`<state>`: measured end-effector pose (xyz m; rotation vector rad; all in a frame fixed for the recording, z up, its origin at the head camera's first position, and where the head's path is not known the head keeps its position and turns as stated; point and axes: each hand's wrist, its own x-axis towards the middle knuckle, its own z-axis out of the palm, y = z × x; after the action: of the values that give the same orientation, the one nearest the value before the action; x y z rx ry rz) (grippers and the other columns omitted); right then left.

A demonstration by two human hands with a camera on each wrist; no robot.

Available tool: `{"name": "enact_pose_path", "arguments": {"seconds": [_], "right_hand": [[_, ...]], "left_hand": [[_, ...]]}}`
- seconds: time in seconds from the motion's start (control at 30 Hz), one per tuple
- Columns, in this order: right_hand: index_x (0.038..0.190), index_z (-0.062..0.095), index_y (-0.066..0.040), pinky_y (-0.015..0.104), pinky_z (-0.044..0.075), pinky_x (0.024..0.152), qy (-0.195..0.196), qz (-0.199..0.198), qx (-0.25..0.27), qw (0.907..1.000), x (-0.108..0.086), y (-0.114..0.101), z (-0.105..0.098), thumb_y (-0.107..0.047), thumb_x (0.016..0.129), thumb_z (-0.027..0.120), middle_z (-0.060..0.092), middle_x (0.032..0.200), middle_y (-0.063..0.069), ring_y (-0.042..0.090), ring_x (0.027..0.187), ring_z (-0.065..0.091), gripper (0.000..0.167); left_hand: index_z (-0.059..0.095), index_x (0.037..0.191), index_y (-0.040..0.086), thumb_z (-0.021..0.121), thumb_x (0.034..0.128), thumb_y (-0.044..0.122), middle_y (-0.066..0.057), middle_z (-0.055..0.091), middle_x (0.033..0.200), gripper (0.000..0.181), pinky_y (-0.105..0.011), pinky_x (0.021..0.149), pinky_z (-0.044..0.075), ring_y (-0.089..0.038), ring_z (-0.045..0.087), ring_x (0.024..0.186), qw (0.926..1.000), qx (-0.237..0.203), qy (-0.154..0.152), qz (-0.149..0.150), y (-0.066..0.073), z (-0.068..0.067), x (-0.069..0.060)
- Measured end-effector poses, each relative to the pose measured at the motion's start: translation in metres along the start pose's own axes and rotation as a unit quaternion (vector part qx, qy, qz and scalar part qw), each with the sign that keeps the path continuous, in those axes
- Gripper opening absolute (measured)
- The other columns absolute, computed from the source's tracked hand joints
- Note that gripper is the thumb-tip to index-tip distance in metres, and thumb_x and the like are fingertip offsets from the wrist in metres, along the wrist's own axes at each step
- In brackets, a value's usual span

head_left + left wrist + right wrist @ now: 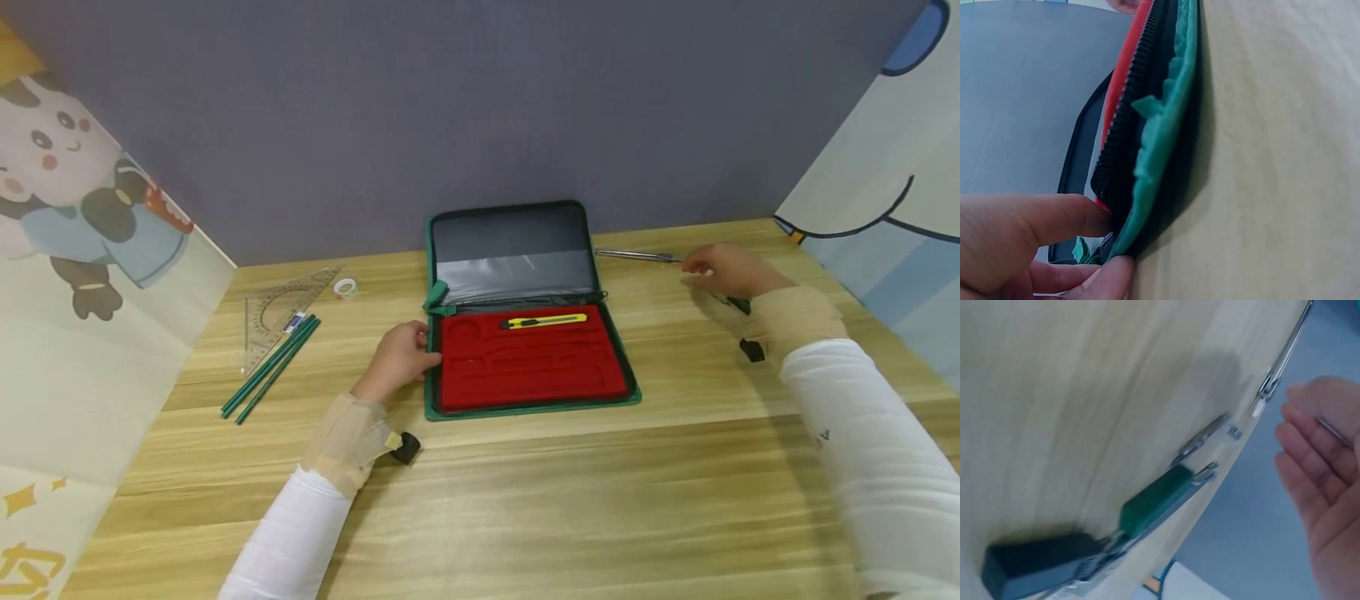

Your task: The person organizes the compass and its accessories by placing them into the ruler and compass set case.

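Observation:
The case (534,408) lies unfolded with a red moulded tray (536,379) that bears a yellow cutter (543,321). At its left edge my left hand (397,360) pinches the rim; in the left wrist view, fingers of the left hand (1035,244) meet at the corner of the green edge (1163,137), beside the zip. My right hand (731,268) hovers above the table's back right, fingers loosely bent, near a slim metal tool (637,255). In the right wrist view, the right hand (1329,450) is beside small metal parts (1204,439) and a green-bodied piece (1157,499).
Left of the case lie clear drawing rulers (281,312), green pencils (262,375), an eraser (294,322) and a white tape roll (345,287). A grey panel (450,117) stands behind the wooden table (525,500), with patterned panels at both sides.

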<state>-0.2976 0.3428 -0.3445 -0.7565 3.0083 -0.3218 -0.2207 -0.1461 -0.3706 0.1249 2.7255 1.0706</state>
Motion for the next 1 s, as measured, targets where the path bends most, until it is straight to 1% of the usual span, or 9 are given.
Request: {"name": "enact_pose_path", "arguments": {"seconds": [0.07, 0.13, 0.27, 0.37, 0.57, 0.77, 0.87, 1.0], "right_hand": [[0.103, 0.063, 0.009, 0.051, 0.050, 0.074, 0.010, 0.004, -0.015, 0.9998, -0.002, 0.006, 0.002, 0.000, 0.083, 0.065, 0.064, 0.097, 0.025, 0.039, 0.087, 0.060, 0.022], [0.105, 0.062, 0.010, 0.053, 0.050, 0.074, 0.009, 0.018, -0.023, 0.9995, -0.004, 0.010, 0.002, 0.003, 0.080, 0.064, 0.063, 0.100, 0.027, 0.043, 0.088, 0.059, 0.026], [0.110, 0.059, 0.014, 0.056, 0.048, 0.079, -0.019, 0.051, -0.027, 0.9981, -0.006, 0.013, 0.001, 0.004, 0.079, 0.061, 0.060, 0.107, 0.032, 0.047, 0.095, 0.057, 0.032], [0.112, 0.057, 0.015, 0.056, 0.048, 0.081, -0.031, 0.062, -0.033, 0.9970, -0.007, 0.013, 0.000, 0.004, 0.079, 0.062, 0.059, 0.108, 0.033, 0.047, 0.096, 0.056, 0.035], [0.109, 0.058, 0.016, 0.054, 0.048, 0.080, -0.026, 0.057, -0.058, 0.9963, -0.009, 0.012, 0.004, 0.004, 0.079, 0.064, 0.060, 0.104, 0.033, 0.045, 0.093, 0.058, 0.033], [0.111, 0.055, 0.017, 0.056, 0.047, 0.082, -0.028, 0.075, -0.045, 0.9958, -0.007, 0.013, 0.006, 0.003, 0.081, 0.059, 0.057, 0.107, 0.035, 0.048, 0.095, 0.056, 0.034], [0.111, 0.055, 0.017, 0.057, 0.046, 0.082, -0.026, 0.072, -0.044, 0.9961, -0.004, 0.015, 0.007, 0.003, 0.082, 0.057, 0.057, 0.106, 0.035, 0.049, 0.095, 0.056, 0.032], [0.110, 0.056, 0.017, 0.057, 0.047, 0.081, -0.026, 0.071, -0.039, 0.9964, -0.002, 0.016, 0.010, 0.005, 0.082, 0.057, 0.058, 0.104, 0.035, 0.048, 0.094, 0.056, 0.030]], "left_hand": [[0.049, 0.126, -0.008, 0.068, 0.0820, 0.008, -0.024, 0.057, 0.113, 0.051, -0.025, 0.051, 0.055, -0.016, 0.062, 0.059, 1.0000, -0.002, 0.001, -0.001, 0.000, 0.000, 0.000], [0.049, 0.126, -0.008, 0.068, 0.0819, 0.007, -0.024, 0.058, 0.113, 0.051, -0.025, 0.051, 0.055, -0.017, 0.062, 0.060, 1.0000, -0.003, 0.003, -0.001, 0.000, 0.000, -0.001], [0.049, 0.127, -0.008, 0.067, 0.0820, 0.007, -0.024, 0.057, 0.114, 0.051, -0.026, 0.052, 0.055, -0.019, 0.063, 0.062, 1.0000, -0.003, 0.001, -0.001, 0.000, 0.000, 0.000], [0.048, 0.127, -0.009, 0.067, 0.0824, 0.007, -0.025, 0.057, 0.115, 0.051, -0.026, 0.052, 0.055, -0.019, 0.063, 0.062, 1.0000, -0.002, -0.001, 0.002, -0.001, 0.000, 0.001], [0.048, 0.127, -0.009, 0.066, 0.0825, 0.007, -0.025, 0.057, 0.115, 0.051, -0.026, 0.052, 0.055, -0.019, 0.063, 0.061, 1.0000, -0.005, -0.001, 0.004, -0.002, 0.001, 0.000], [0.049, 0.126, -0.010, 0.067, 0.0822, 0.006, -0.024, 0.057, 0.112, 0.050, -0.025, 0.051, 0.054, -0.017, 0.060, 0.058, 1.0000, 0.002, 0.003, 0.005, -0.001, 0.001, -0.001], [0.050, 0.125, -0.010, 0.067, 0.0820, 0.006, -0.024, 0.058, 0.111, 0.049, -0.025, 0.050, 0.054, -0.017, 0.060, 0.056, 0.9999, 0.006, 0.007, 0.009, -0.001, 0.001, -0.001], [0.049, 0.126, -0.010, 0.067, 0.0825, 0.007, -0.025, 0.058, 0.113, 0.049, -0.025, 0.051, 0.054, -0.017, 0.061, 0.056, 0.9999, 0.010, 0.001, 0.010, -0.001, 0.001, 0.000]]}}
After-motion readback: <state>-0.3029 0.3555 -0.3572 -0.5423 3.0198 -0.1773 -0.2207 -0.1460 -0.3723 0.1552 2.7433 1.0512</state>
